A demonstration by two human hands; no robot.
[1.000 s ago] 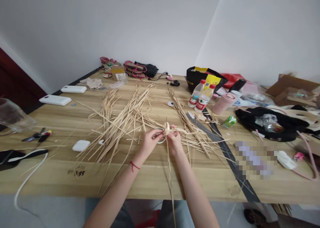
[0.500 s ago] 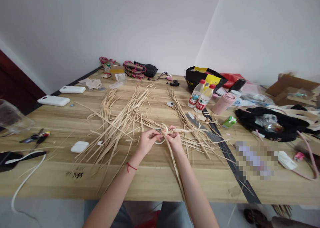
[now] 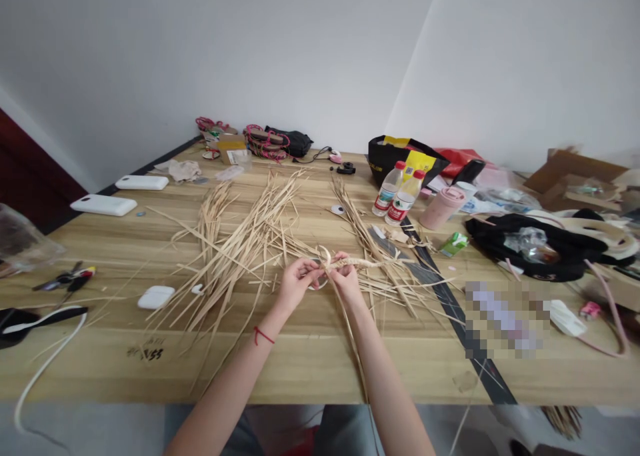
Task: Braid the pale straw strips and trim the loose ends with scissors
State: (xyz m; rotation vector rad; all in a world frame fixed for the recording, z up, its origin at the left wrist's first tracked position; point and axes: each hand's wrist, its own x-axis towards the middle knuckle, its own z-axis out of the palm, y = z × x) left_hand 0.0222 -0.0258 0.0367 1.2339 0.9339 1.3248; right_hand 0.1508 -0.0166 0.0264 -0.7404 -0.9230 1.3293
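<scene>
Both hands meet over the table's middle, working on a braid of pale straw [image 3: 367, 263]. My left hand [image 3: 299, 283], with a red string on its wrist, is closed, thumb and fingers pinching at the braid's left end. Closed on the braided part just right of it is my right hand [image 3: 346, 279]. From between the hands a loose strand [image 3: 353, 336] runs down over the table edge, and a short one curls up. A white ring-shaped thing [image 3: 319, 283] shows partly behind the left fingers. Cut straw strips [image 3: 250, 233] lie in loose bundles beyond and beside the hands.
Two red-capped bottles [image 3: 397, 196], a pink cup [image 3: 443, 207] and a black-and-yellow bag [image 3: 407, 163] stand at the right back. A black bag [image 3: 540, 246] lies farther right. On the left are white power banks [image 3: 103, 205], an earbud case [image 3: 156, 297] and a cable [image 3: 45, 363].
The view has shifted slightly. The hands stay together at the braid with small finger movements, and the hanging strand lies a little differently.
</scene>
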